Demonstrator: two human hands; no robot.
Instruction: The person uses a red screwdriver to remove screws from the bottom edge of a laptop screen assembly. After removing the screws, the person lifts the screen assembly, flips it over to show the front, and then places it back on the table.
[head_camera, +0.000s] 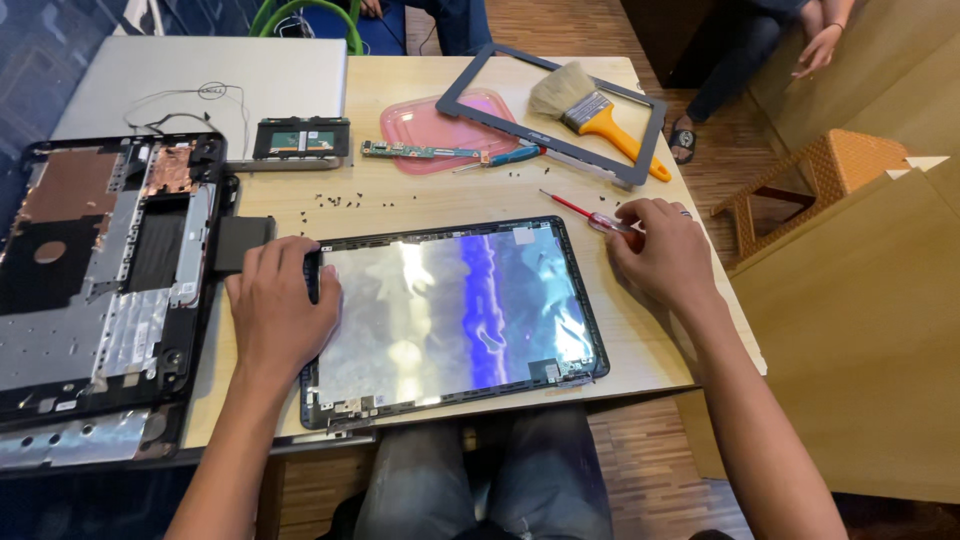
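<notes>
A laptop screen panel (455, 315) with a shiny reflective back lies flat on the wooden table (400, 205) in front of me. My left hand (280, 300) presses down on its left edge, fingers curled over the frame. My right hand (660, 250) rests on the table just right of the panel's top right corner. Its fingers close on the clear handle end of a thin red screwdriver (575, 208), which lies on the table pointing up-left.
An opened laptop base (100, 270) lies at the left, a grey lid (200, 80) behind it. Several tiny screws (335, 200) dot the table. Farther back are a pink tray (440, 130), a circuit strip (415, 151), a grey bezel (640, 140) and a yellow-handled brush (595, 110). Another person sits at the top right.
</notes>
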